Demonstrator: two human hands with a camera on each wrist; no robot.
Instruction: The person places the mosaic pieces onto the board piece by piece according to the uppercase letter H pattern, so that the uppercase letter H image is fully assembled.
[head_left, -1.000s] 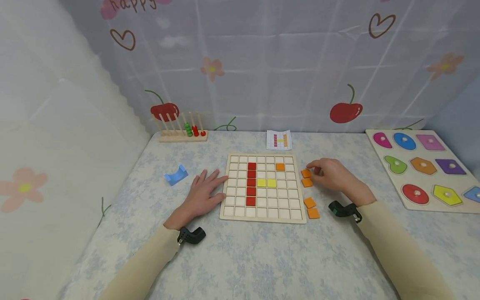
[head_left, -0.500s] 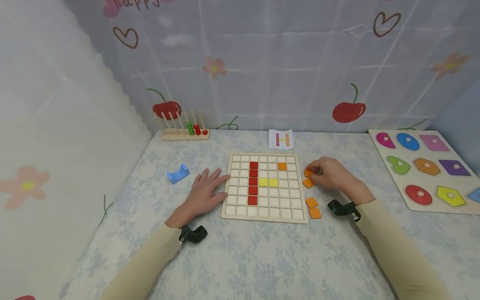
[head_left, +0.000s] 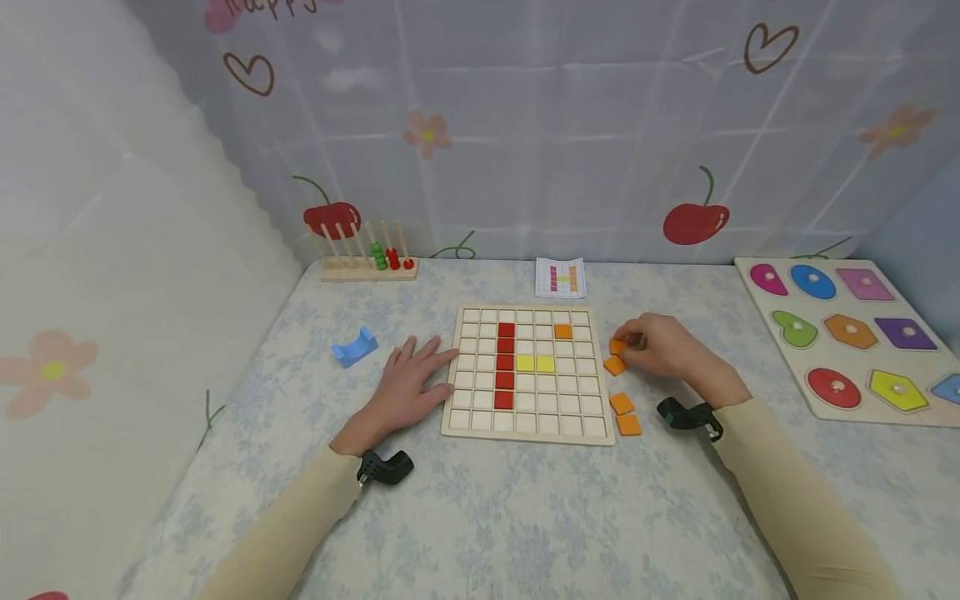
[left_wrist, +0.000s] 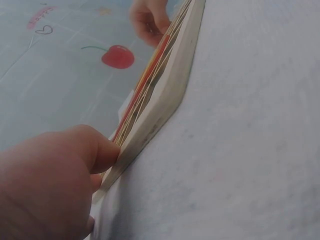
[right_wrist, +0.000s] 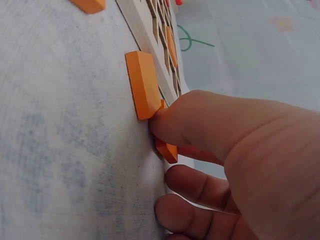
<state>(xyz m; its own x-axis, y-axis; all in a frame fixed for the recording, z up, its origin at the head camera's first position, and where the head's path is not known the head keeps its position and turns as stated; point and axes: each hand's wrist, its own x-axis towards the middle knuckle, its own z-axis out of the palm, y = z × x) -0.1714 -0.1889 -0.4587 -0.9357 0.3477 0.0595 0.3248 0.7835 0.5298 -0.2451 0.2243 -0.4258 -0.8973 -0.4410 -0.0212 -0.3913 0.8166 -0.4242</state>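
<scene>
I have the right hand [head_left: 660, 346] just off the right edge of a wooden grid board [head_left: 526, 424], which lies flat on a pale, blue-patterned surface [head_left: 465, 517]. Its thumb and fingers are narrowed in a pinch on the farthest loose tile [right_wrist: 167, 151], an orange one, tilted; I can't tell whether it is fully off the surface. A second orange tile [head_left: 614, 366] lies just beside it, with two nearer orange tiles [head_left: 628, 425] closer to me. My left hand [head_left: 405, 396] is wide, fingers spread, touching the board's left edge and gripping nothing.

On the board, five red tiles [head_left: 505, 362] form a column, two yellow tiles [head_left: 525, 363] run right from its middle, and one placed orange tile [head_left: 563, 332] stands alone in the second row from the far side. Beyond lies a small pattern card [head_left: 560, 278] in matching colours.

I judge the step in hand to be picking up a tile for an orange column. The next move seems to call for a clean lift without dragging the neighbour, then a leftward carry to the cell just nearer than the placed one, set down level.
</scene>
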